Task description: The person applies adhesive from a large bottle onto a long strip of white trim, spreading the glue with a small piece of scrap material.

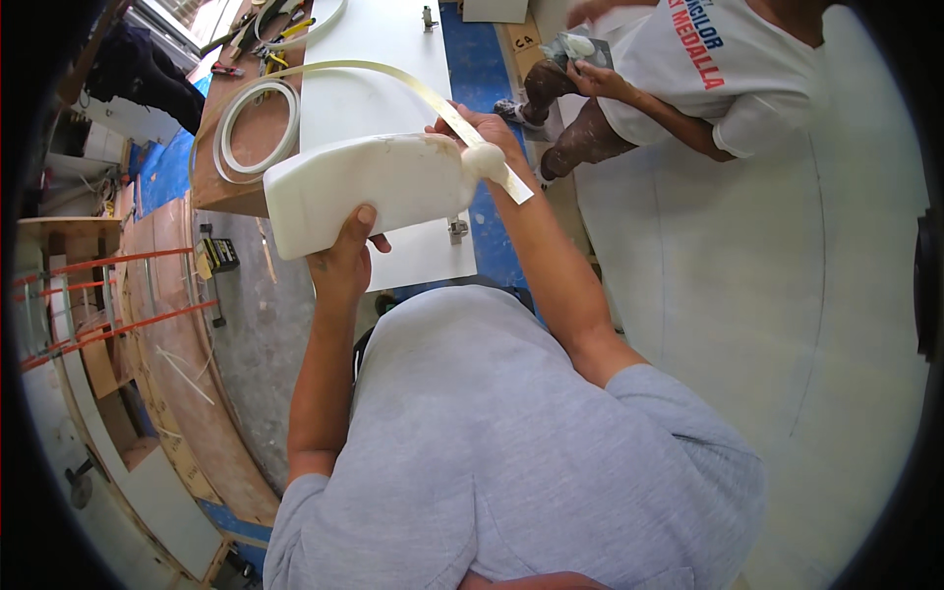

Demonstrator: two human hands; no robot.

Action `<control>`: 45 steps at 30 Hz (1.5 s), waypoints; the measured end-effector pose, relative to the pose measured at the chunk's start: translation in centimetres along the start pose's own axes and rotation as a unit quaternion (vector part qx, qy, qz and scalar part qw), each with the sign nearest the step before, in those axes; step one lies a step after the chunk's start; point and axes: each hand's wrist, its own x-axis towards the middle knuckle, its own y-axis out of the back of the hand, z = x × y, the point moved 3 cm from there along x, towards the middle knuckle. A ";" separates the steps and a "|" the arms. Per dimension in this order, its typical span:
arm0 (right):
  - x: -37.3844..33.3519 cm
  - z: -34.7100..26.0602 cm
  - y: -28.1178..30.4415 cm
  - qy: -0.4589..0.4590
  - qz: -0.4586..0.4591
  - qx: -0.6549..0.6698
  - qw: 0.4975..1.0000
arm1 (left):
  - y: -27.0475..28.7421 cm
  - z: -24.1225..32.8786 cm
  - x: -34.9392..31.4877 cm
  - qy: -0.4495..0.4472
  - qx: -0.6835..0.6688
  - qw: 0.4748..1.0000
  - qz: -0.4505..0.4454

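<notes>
My left hand (346, 251) grips a white plastic bottle (359, 187), thumb over its near side, and holds it tipped sideways above the bench. The bottle's rounded white end (482, 160) lies over a thin pale strip (423, 90), touching it or very close. Behind that end, my right hand (482, 130) is closed around the strip, its fingers partly hidden. One end of the strip sticks out over my right forearm; the rest arcs left toward a coil (258, 128). Under the bottle lies a white panel (374, 108) with metal hinges (457, 228).
Pliers and other tools (270, 59) lie on the brown bench top (221, 182). At right, a person in a white shirt (708, 69) holds a greyish object (580, 47). Orange-red bars (128, 265) and a battery-like black and yellow block (218, 256) are at left.
</notes>
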 end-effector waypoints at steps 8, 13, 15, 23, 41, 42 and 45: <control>2.2 1.2 2.9 0.000 -0.090 0.022 0.996 | 0.7 -1.0 0.4 -0.028 0.008 0.999 0.020; 2.1 1.7 2.3 -0.009 -0.021 0.110 0.994 | 0.2 -1.4 0.0 -0.014 -0.021 1.000 -0.014; 2.4 1.8 2.5 -0.024 -0.032 0.125 0.991 | 0.3 -1.9 -0.1 -0.009 -0.025 0.999 -0.022; 1.9 1.9 2.0 -0.024 -0.013 0.098 0.995 | -0.3 -2.6 0.2 -0.009 -0.020 0.999 -0.025; 2.1 2.2 2.2 -0.047 -0.044 0.124 0.990 | 0.4 -3.3 0.2 0.005 -0.044 0.998 -0.045; 2.2 2.2 2.4 -0.045 -0.054 0.117 0.991 | 0.4 -3.4 0.3 0.007 -0.048 0.998 -0.047; 2.2 2.3 2.7 -0.016 -0.071 0.074 0.995 | 0.2 -3.6 0.4 0.002 -0.043 0.998 -0.044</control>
